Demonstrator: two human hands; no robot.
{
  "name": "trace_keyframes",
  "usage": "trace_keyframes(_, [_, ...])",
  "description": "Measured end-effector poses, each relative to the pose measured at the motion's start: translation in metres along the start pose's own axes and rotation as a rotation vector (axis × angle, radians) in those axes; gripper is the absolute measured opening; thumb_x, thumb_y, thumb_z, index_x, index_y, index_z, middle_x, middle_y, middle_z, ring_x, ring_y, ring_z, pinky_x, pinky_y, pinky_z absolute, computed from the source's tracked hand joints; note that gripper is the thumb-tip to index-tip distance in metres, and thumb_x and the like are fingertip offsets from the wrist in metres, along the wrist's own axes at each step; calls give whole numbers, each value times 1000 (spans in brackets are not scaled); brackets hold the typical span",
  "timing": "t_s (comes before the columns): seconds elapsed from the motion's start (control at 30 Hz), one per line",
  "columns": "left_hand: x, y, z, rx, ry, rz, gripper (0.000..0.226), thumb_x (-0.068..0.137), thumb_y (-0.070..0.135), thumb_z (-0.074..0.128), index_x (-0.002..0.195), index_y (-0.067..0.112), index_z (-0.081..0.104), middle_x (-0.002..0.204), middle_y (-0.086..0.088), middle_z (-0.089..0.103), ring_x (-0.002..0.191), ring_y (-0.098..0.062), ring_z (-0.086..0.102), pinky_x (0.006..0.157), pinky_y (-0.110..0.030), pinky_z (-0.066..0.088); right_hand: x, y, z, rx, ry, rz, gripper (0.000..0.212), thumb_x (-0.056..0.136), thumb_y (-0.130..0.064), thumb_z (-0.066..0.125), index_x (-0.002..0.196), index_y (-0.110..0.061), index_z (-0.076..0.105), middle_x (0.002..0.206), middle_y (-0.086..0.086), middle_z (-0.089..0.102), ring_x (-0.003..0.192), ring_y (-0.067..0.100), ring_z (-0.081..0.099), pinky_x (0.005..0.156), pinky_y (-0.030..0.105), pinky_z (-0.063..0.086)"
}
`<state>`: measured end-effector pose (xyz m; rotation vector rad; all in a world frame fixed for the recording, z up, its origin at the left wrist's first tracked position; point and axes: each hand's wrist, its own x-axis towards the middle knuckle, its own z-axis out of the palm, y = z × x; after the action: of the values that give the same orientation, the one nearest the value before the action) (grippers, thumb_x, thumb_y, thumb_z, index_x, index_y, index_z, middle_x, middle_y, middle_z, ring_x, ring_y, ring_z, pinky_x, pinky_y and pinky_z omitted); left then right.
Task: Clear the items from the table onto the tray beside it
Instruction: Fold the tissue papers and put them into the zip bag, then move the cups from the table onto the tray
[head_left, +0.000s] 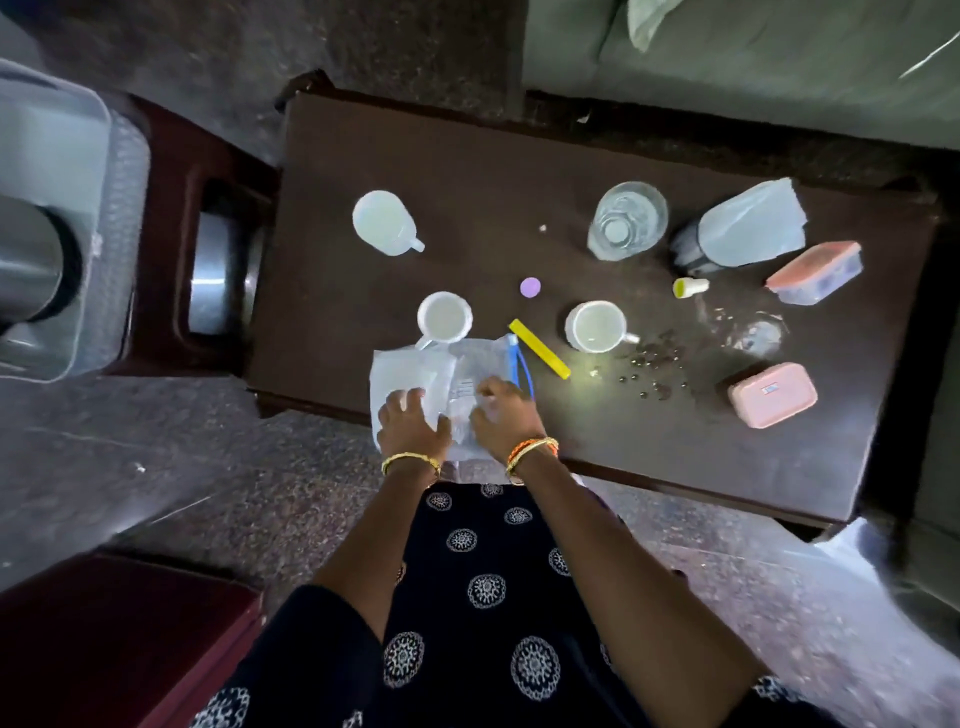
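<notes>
Both hands lay on a clear plastic bag (441, 379) at the near edge of the dark counter (519, 171): the left hand (413, 428) pressed flat with fingers spread, the right hand (506, 415) curled, its grip pinching the plastic. The bag's length ran away from the person toward a white cup (444, 317). The tray (62, 270) sat well off to the left, past the counter's end, above a speckled floor (156, 467), so the left hand was nearer it.
</notes>
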<state>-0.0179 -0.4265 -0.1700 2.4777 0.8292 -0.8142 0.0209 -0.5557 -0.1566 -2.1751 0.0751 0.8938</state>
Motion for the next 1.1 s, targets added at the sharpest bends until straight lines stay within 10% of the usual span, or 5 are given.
trace_keyframes(0.23, [35,-31,8,175,-82,242,60,85,33,56,141,22,35,151,-18,22,143,-34,17,113,-45,29,13,10,73,-292,-4,44,56,91,-20,49,143,-18,31,158,13,3,146,33,-1,117,48,18])
trace_keyframes(0.47, [50,-32,-5,26,-130,334,65,86,24,56,145,18,28,152,-18,19,144,-33,14,118,-42,22,31,3,68,-267,75,46,64,84,-7,54,143,-12,31,158,13,8,146,29,3,120,38,10])
trace_keyframes(0.8, [74,-29,-37,-108,-256,363,50,89,8,51,138,8,40,150,-13,33,141,-24,29,115,-30,28,46,-28,47,-32,218,134,53,80,-10,62,130,-4,44,141,16,37,130,32,38,107,36,36])
trace_keyframes(0.97, [96,-8,-76,-400,30,121,23,91,17,51,100,3,66,105,-21,70,101,-36,63,87,-34,46,59,-66,32,236,540,202,63,70,-31,76,121,-9,45,123,13,46,114,31,45,94,36,44])
trace_keyframes(1.1, [140,19,-114,-714,-17,-110,47,87,42,54,121,10,53,116,-17,66,101,-35,66,89,-41,53,88,-92,24,111,503,259,80,67,-40,77,131,-12,37,127,16,42,117,35,42,92,41,42])
